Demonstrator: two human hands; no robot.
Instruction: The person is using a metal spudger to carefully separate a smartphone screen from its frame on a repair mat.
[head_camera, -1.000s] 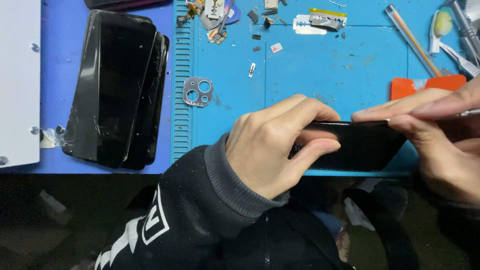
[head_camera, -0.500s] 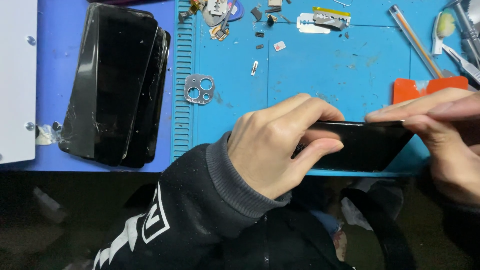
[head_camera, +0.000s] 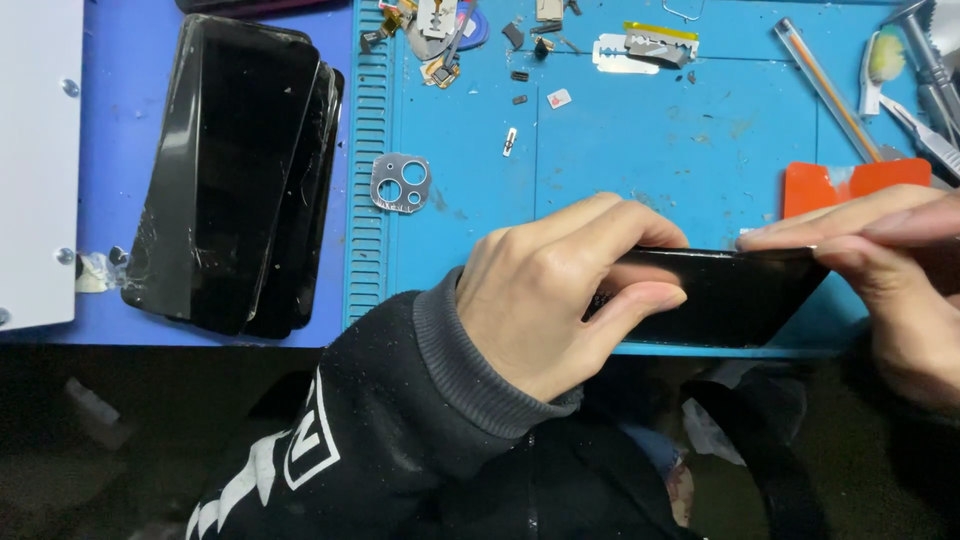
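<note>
Phone panel (head_camera: 720, 295), same two-handed grip.

A dark phone screen panel (head_camera: 730, 295) stands tilted on its long edge at the near rim of the blue surface (head_camera: 640, 160), glossy black and rectangular, blank. The left hand (head_camera: 560, 300) pinches its left end, thumb below and fingers over the top edge; the right hand (head_camera: 880, 280) rests fingertips on its upper right edge.

Well apart at the left lies a stack of black screen panels (head_camera: 235, 175), overlapped and slightly fanned, the glass cracked toward the lower left corner.
</note>
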